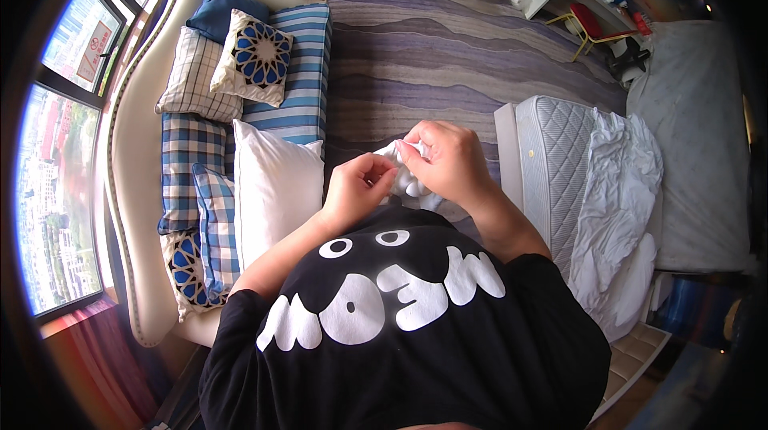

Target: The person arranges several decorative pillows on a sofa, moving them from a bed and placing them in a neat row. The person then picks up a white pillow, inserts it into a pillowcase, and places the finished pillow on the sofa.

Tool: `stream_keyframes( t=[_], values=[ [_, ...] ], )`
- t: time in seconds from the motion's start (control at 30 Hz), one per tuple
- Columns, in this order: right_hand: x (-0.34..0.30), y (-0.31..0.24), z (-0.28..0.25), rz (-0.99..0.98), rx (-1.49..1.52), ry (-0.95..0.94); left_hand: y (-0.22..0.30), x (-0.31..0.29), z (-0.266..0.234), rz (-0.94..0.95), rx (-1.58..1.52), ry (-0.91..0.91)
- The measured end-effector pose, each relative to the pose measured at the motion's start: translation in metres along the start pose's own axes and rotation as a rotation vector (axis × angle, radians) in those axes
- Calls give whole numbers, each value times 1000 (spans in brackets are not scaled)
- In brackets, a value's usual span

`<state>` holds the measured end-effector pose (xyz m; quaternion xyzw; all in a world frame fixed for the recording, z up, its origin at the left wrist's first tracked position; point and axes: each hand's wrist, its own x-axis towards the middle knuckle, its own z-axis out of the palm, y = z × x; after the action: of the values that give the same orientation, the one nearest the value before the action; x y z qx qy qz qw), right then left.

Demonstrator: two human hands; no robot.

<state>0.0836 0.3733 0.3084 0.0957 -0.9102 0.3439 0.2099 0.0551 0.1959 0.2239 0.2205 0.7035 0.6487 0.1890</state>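
A bunched white cloth [413, 184] hangs in front of my body, between my two hands. My right hand [450, 160] is closed, pinching the top of the cloth between thumb and fingers. On the other side, my left hand [358, 188] has its fingers curled in a pinch at the cloth's left edge. Part of the cloth is hidden behind the hands and my black shirt. Nearest to my left forearm, a plump white pillow [276, 186] leans on the sofa.
To the left stands a cream sofa [132, 190] with blue striped seats and several patterned cushions, beside windows. On the right is a quilted mattress [552, 166] with a rumpled white sheet [616, 190]. A red chair [586, 24] stands far right on the wavy-patterned carpet [400, 54].
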Motion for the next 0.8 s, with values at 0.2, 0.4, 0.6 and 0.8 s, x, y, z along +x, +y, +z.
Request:
stream_keyframes(
  t=[0.2, 0.4, 0.6, 0.8],
  values=[
    [1, -10, -6, -3, 120, 10, -7, 15, 1, 114, 197, 138],
    [-3, -14, -15, 12, 219, -33, -5, 18, 7, 182, 180, 129],
    [-6, -15, -24, -5, 321, -121, -11, 26, 7, 301, 244, 76],
    [-8, -13, -38, 2, 339, -124, -25, 29, 1, 190, 151, 135]
  ],
)
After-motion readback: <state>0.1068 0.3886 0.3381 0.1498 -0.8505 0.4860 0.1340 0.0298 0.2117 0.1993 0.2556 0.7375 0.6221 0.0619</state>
